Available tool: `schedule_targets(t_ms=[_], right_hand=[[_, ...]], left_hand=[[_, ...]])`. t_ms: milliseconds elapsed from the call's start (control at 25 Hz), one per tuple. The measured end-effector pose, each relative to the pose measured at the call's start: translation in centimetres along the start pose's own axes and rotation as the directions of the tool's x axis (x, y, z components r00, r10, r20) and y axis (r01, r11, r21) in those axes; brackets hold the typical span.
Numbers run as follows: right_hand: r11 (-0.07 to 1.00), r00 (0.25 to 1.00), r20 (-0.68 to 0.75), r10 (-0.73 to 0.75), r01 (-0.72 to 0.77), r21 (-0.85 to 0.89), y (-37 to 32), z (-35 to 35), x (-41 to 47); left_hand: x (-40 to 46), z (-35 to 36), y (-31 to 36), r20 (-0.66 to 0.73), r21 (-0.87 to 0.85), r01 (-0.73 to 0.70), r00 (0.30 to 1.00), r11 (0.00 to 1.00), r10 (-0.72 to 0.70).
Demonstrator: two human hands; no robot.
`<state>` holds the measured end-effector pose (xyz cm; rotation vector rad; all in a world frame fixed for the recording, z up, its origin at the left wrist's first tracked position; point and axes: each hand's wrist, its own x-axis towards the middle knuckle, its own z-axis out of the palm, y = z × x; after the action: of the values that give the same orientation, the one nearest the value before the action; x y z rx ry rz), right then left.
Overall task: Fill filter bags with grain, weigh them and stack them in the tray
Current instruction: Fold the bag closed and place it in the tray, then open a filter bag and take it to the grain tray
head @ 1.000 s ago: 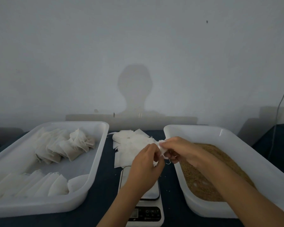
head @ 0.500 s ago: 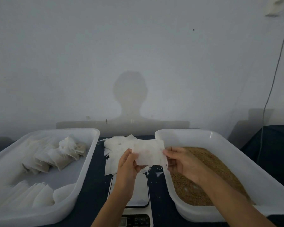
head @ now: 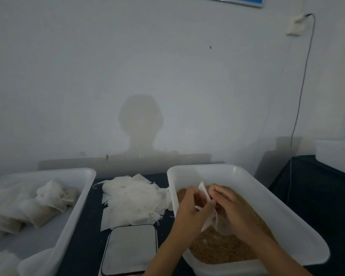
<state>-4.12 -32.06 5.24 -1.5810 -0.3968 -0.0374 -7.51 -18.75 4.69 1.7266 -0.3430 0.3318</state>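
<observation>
A white filter bag (head: 205, 193) is held between both hands over the brown grain (head: 223, 248) in the right white tub (head: 277, 206). My left hand (head: 191, 212) pinches the bag's left side. My right hand (head: 230, 208) grips its right side, fingers curled around it. The bag's lower part hangs down to the grain surface. A loose pile of empty filter bags (head: 131, 198) lies on the dark table between the tubs. The scale (head: 130, 249) sits in front of that pile with a bare platform. Filled bags (head: 38, 204) lie in the left white tray (head: 76, 202).
A third white container (head: 339, 154) stands on a dark surface at the far right. A cable (head: 301, 92) runs down the wall from a socket. The wall stands close behind the tubs.
Both hands carried the filter bag from above the scale rightward and down into the grain tub. The view has also shifted, showing more of the wall.
</observation>
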Motion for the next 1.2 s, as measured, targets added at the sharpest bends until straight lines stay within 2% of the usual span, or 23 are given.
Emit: schedule_targets(t_ms=[80, 320, 520, 720, 840, 920, 1040, 1200], right_hand=[[0.990, 0.996, -0.034, 0.088, -0.083, 0.115, 0.2, -1.1, -0.1], [0.990, 0.994, 0.084, 0.066, -0.075, 0.115, 0.5, -2.8, -0.5], [0.992, 0.982, 0.158, 0.102, -0.113, 0.059, 0.8, -2.6, -0.4], [0.989, 0.973, 0.174, 0.149, -0.151, -0.003, 1.0, -2.6, -0.2], [0.983, 0.969, 0.182, 0.170, -0.181, 0.046, 1.2, -2.9, -0.2], [0.982, 0.975, 0.125, 0.185, -0.188, 0.016, 1.5, -3.1, -0.2], [0.970, 0.988, -0.054, 0.148, -0.156, -0.186, 1.9, -3.1, -0.1], [0.921, 0.993, -0.101, 0.063, -0.096, -0.378, 2.2, -2.9, -0.1]], left_hand=[[0.7, 1.1, -0.2, 0.027, -0.004, 0.004, 1.000, 1.000, -0.004], [1.4, 2.2, -1.6, 0.140, -0.057, 0.019, 0.990, 0.998, -0.010], [1.5, 2.1, -2.6, 0.089, -0.125, 0.074, 0.994, 0.989, -0.063], [1.9, 2.0, -3.1, 0.058, -0.147, 0.094, 0.995, 0.985, -0.086], [1.8, 2.0, -3.2, 0.075, -0.019, 0.057, 0.996, 0.998, -0.056], [1.5, 2.0, -2.9, 0.091, 0.090, 0.005, 0.996, 0.996, -0.013], [0.9, 2.1, -2.5, 0.047, 0.205, -0.027, 0.999, 0.978, 0.018], [0.7, 2.2, -2.6, -0.091, 0.304, -0.042, 0.993, 0.952, 0.073]])
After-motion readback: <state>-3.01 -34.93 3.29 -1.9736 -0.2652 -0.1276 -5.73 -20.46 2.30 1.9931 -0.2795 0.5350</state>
